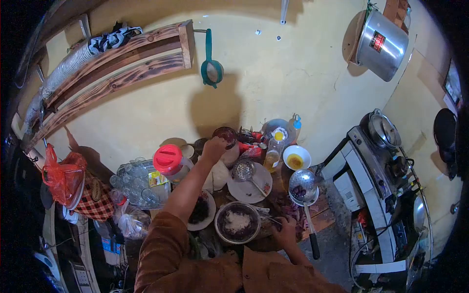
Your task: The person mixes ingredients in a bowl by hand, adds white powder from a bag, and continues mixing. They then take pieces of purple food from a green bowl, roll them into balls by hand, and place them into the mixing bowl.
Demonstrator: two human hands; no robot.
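My left hand [215,147] reaches across to the back of the table, its fingers closed on the rim of a dark red lid [225,134]. Just below that lid stands a pale container [230,155]. My right hand [284,231] is low at the front, closed around the thin handle of a metal utensil [272,219]. The handle points toward a round bowl [218,229], where white powdery stuff lies over a dark mixture. A plate [210,220] with dark food sits left of this bowl. Behind it, a slotted skimmer [244,170] rests on a white plate [238,192].
A second skimmer [303,181] lies over a bowl of dark pieces. Nearby are an oil bottle [273,157] and a bowl of yellow liquid [295,158]. A red-lidded jug [168,161] and glasses [134,178] stand left; the stove [371,156] is right.
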